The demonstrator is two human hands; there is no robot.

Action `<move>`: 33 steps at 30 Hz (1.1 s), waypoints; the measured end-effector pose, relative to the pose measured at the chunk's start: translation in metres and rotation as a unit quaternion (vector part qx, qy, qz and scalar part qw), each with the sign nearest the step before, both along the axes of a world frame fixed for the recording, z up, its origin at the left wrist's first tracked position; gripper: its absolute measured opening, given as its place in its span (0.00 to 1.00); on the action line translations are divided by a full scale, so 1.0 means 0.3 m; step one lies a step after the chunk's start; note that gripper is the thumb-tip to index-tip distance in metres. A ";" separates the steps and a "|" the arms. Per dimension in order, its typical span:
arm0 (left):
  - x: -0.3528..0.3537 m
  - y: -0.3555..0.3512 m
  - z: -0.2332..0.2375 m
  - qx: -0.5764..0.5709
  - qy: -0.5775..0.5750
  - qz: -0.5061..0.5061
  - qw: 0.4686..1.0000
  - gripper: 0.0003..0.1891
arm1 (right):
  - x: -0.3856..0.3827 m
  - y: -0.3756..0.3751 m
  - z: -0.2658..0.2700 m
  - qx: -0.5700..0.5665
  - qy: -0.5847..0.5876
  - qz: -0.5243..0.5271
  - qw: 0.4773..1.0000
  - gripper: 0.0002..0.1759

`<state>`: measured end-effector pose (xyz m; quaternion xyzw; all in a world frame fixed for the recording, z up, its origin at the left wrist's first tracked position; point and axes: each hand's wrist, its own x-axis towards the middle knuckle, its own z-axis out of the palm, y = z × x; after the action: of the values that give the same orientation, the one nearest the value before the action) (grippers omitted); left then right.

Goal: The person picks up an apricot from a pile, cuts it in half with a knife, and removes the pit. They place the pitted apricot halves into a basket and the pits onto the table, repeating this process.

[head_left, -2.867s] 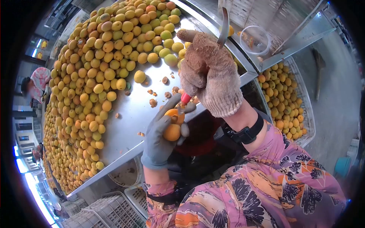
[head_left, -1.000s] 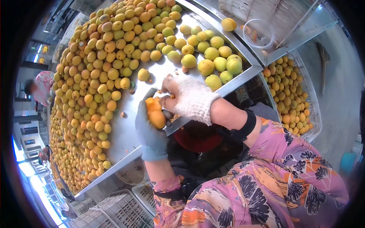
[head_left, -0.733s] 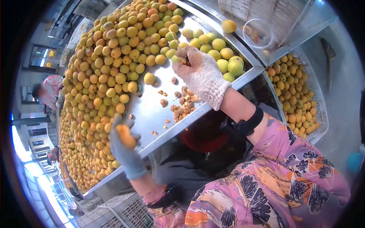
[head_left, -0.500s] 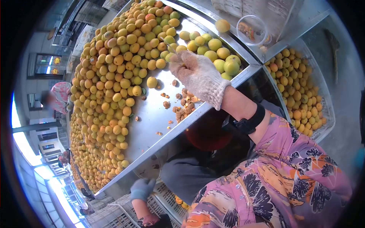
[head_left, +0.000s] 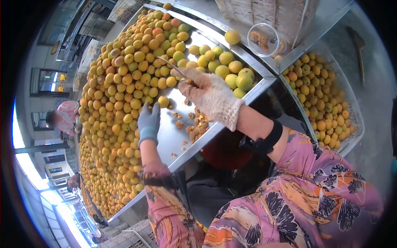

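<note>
My left hand (head_left: pixel 149 123), in a grey-blue glove, reaches over the metal table (head_left: pixel 164 144) with its fingers stretched out and apart. It holds nothing. Its fingertips are by the edge of a large heap of yellow-orange apricots (head_left: pixel 120 95), close to a single apricot (head_left: pixel 163 101) on the bare metal. My right hand (head_left: pixel 213 97), in a stained white knit glove, is closed round a thin knife (head_left: pixel 170 64) whose slim blade points up and left over the fruit. Below the right hand lie brown pits and fruit scraps (head_left: pixel 194 133). Larger greenish apricots (head_left: pixel 225 68) sit beyond it.
A crate full of apricots (head_left: pixel 320 103) stands at the right. On the table's far ledge are a clear plastic cup (head_left: pixel 263 40) and one apricot (head_left: pixel 232 37), near a woven white crate (head_left: pixel 269 16). Another person (head_left: pixel 66 118) is at the far left.
My left hand has risen from beside the crate below the table to the apricot heap, its fingers now stretched out. My right hand, still with the knife, has shifted slightly left.
</note>
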<state>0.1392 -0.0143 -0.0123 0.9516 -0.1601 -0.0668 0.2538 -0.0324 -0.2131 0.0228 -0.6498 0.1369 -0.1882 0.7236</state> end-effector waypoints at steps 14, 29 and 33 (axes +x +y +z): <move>-0.256 -0.039 0.093 -0.444 0.284 0.004 0.850 0.22 | -0.029 0.036 0.042 -0.148 0.135 0.111 0.973 0.33; -0.469 -0.039 0.038 -0.627 0.213 0.021 0.749 0.20 | -0.081 0.200 0.003 -0.247 0.107 0.120 0.956 0.38; -0.458 -0.021 0.038 -0.492 0.065 -0.025 0.868 0.19 | -0.075 0.215 0.008 -0.231 0.119 0.131 0.957 0.37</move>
<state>0.0018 -0.0205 -0.0009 0.6927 -0.1794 -0.0475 0.6969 -0.0549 -0.1487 0.0252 -0.8293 0.0884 -0.0401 0.5502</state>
